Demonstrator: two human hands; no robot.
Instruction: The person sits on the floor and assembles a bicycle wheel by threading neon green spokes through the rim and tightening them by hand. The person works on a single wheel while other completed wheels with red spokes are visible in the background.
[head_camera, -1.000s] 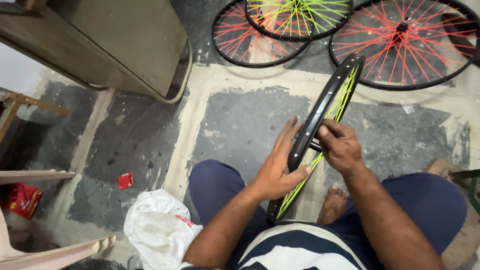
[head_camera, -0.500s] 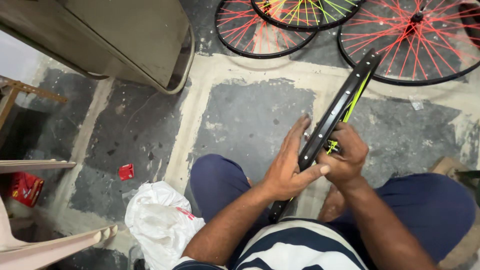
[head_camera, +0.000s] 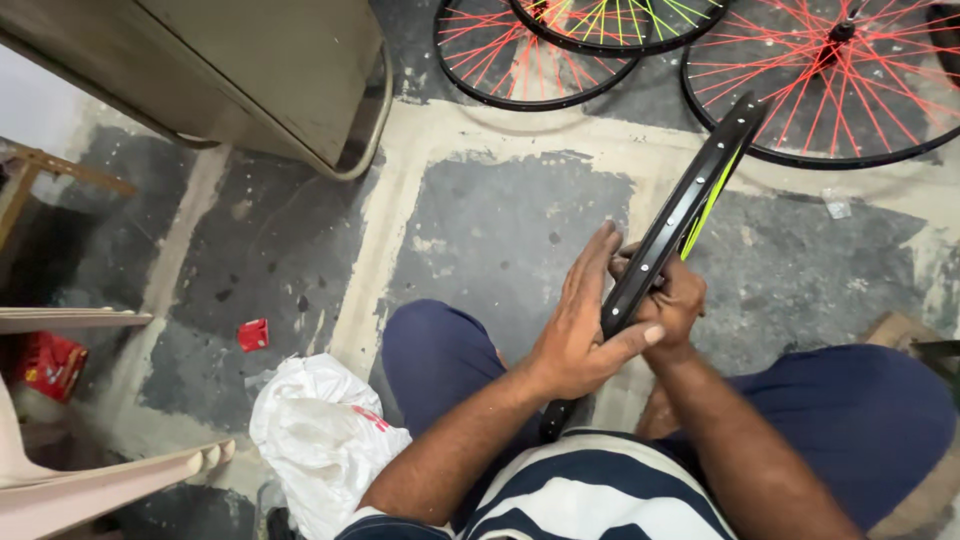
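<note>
Here, both hands clamp a black bicycle rim edge-on over the lap.

The left hand (head_camera: 580, 335) lies flat along the near face of the black rim (head_camera: 672, 225), fingers stretched up it and thumb hooked across its outer edge; the right hand (head_camera: 668, 300) is closed around the far side, fingers curled in among the yellow-green spokes (head_camera: 708, 200), exact pinch hidden. The rim rises away from the hands toward the red-spoked wheel (head_camera: 830, 80) lying on the floor (head_camera: 500, 220) beyond, its lower end tucked between the knees. Risks, judged: the left palm presses rather than wraps, so a twist from the right hand could let the rim roll out sideways; fingertips among the spokes could get nipped; the raised end sits near the red-spoked wheel and could knock it if tilted further. A white plastic bag (head_camera: 320, 440) lies outside the left forearm.
</note>
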